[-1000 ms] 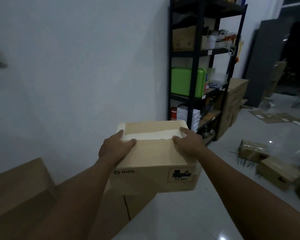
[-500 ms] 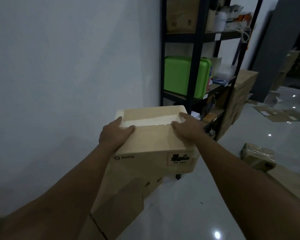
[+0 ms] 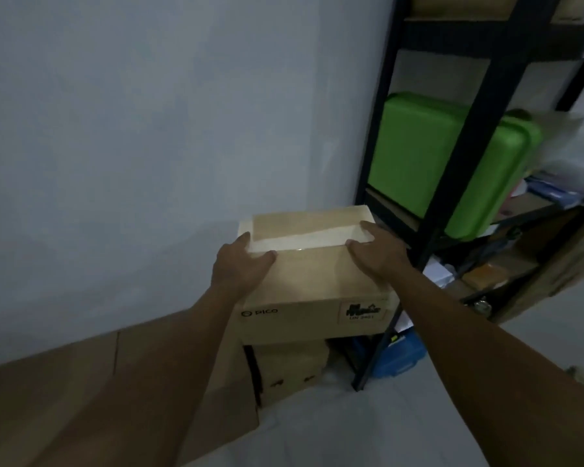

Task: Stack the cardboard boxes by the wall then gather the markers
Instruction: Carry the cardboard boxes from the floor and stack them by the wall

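A taped cardboard box (image 3: 312, 274) marked PICO is held up in the middle of the view, close to the white wall (image 3: 149, 129). My left hand (image 3: 241, 266) grips its left top edge and my right hand (image 3: 376, 254) grips its right top edge. Below it stands a smaller cardboard box (image 3: 292, 372) on the floor. A large cardboard box (image 3: 91, 382) lies along the wall at the lower left, partly hidden by my left arm. No markers are visible.
A black metal shelf rack (image 3: 469, 136) stands right of the box, holding a green case (image 3: 418, 163) and small items. A blue object (image 3: 398, 357) sits at the rack's foot. Glossy pale floor (image 3: 351, 429) spreads at the bottom.
I have stepped closer to the wall and rack, with the view tilting down. The box stays in both hands and now hangs over the smaller box by the wall.
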